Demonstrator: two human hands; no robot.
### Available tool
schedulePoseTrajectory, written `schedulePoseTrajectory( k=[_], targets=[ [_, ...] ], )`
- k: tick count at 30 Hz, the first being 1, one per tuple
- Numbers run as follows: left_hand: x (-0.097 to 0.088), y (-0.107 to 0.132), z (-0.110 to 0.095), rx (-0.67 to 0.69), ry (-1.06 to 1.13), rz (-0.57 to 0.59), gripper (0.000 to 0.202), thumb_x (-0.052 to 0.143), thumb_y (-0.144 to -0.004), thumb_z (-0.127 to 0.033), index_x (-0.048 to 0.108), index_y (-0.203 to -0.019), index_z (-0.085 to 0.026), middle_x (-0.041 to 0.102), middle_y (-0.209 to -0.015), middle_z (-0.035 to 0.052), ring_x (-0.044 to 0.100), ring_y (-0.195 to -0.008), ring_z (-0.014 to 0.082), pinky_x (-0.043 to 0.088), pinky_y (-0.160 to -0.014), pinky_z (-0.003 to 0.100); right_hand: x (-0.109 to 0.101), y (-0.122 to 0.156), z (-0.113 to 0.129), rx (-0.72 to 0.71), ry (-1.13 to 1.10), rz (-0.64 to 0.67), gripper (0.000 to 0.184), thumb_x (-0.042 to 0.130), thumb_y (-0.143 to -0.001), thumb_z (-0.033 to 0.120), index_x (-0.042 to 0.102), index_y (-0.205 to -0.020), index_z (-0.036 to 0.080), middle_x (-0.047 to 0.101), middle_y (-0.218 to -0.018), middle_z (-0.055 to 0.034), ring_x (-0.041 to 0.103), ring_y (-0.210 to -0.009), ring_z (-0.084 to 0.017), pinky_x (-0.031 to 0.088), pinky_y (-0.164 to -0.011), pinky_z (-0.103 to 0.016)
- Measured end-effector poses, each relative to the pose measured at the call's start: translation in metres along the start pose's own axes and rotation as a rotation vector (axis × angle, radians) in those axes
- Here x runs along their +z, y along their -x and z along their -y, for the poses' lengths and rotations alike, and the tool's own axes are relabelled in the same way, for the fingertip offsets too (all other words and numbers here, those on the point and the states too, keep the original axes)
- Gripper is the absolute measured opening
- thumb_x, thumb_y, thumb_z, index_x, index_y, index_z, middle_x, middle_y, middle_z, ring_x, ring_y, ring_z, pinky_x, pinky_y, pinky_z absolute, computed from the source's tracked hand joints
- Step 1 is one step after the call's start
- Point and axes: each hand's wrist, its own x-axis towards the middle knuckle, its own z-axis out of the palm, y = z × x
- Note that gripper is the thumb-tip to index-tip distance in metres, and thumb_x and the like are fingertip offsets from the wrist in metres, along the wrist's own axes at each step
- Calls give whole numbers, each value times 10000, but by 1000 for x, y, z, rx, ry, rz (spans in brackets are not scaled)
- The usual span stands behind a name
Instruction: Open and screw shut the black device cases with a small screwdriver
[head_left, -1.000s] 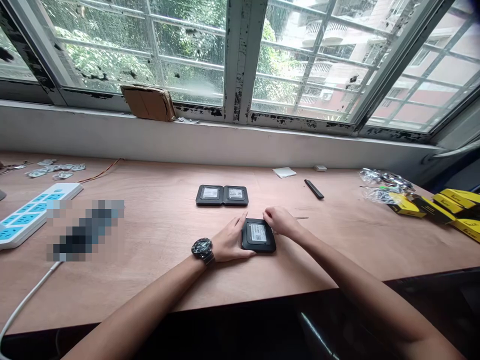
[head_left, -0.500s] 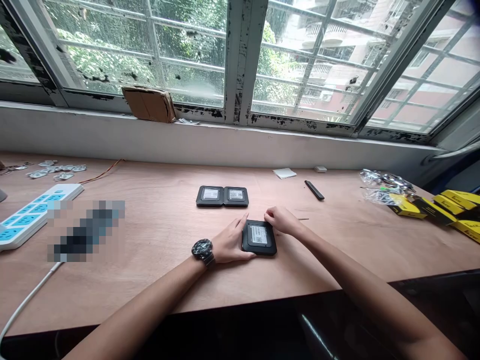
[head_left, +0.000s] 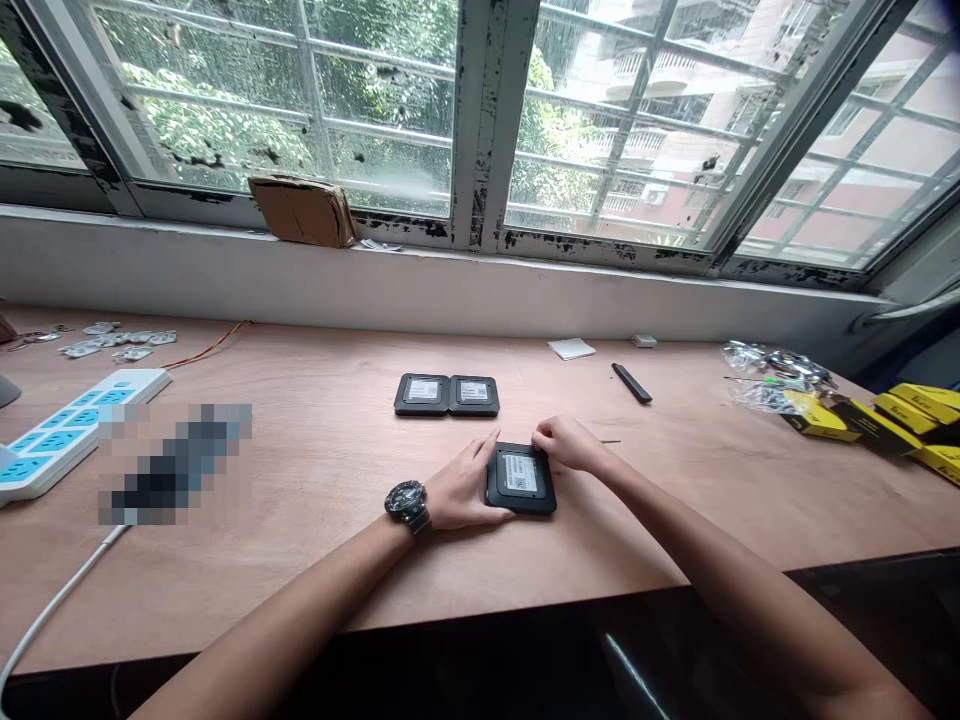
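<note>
A flat black square case (head_left: 520, 480) with a white printed label lies on the desk in front of me. My left hand (head_left: 461, 492) grips its left side, thumb along the near edge and fingers at the far left corner. My right hand (head_left: 562, 442) is closed in a pinch at the far right corner of the case; what its fingers hold, if anything, is hidden. Just past my right wrist shows the end of a thin stick (head_left: 611, 441). Beyond the hands, two similar black cases (head_left: 422, 394) (head_left: 473, 395) lie side by side with labels up.
A white power strip (head_left: 71, 425) and a pixelated patch are on the left. Toward the back right lie a black cutter-like tool (head_left: 631, 383) and a white paper piece (head_left: 571, 348). Yellow-black boxes (head_left: 877, 430) and clear plastic bags (head_left: 772, 370) sit at the right.
The whole view has shifted very slightly. Both hands keep nearly the same place on the black case.
</note>
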Motion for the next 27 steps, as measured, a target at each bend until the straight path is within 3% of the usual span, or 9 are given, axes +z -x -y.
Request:
schedulePoseTrajectory(
  k=[3, 6, 13, 20, 24, 27],
  targets=[
    [0, 0, 0, 1, 3, -6, 1236, 840, -713, -520, 60, -1622, -217, 295, -1599, 170, 325, -1468, 389, 327, -1209, 531, -5, 3, 2, -5, -20, -2, 308, 494, -865, 263, 541, -571, 183, 593, -551, -1, 493, -516, -134, 311, -514, -252],
    [-1, 0, -2, 15, 2, -16, 1225, 842, -723, -509, 64, -1621, -212, 296, -1597, 177, 306, -1479, 380, 318, -1214, 523, -10, 9, 1, -58, -74, -77, 346, 448, -953, 327, 647, -719, 169, 716, -760, -45, 616, -679, -165, 408, -631, -254],
    [-2, 0, -3, 7, -41, -10, 1217, 841, -718, -526, 89, -1619, -203, 336, -1572, 196, 350, -1449, 390, 342, -1190, 533, -7, 33, -21, -148, -221, -227, 292, 537, -969, 445, 694, -964, 199, 749, -945, -57, 674, -848, -202, 479, -752, -297],
    [-2, 1, -2, -24, -103, -8, 1201, 827, -709, -602, 143, -1615, -211, 343, -1581, 185, 367, -1433, 405, 343, -1182, 539, -14, 29, -50, -60, -315, -246, 443, 644, -860, 634, 630, -818, 193, 701, -816, -44, 631, -753, -194, 465, -680, -297],
    [-3, 2, -3, -48, -115, -6, 1208, 820, -710, -624, 131, -1618, -224, 334, -1586, 175, 381, -1423, 400, 355, -1171, 540, -19, 17, -51, -110, -358, -272, 458, 659, -840, 658, 606, -858, 203, 689, -857, -42, 625, -769, -188, 480, -697, -301],
    [-4, 2, -5, -49, -108, -6, 1217, 826, -715, -607, 105, -1622, -233, 374, -1558, 170, 403, -1407, 386, 372, -1161, 533, -24, 9, -48, -133, -350, -217, 423, 638, -869, 631, 631, -883, 208, 707, -886, -46, 637, -774, -191, 488, -684, -304]
  ],
)
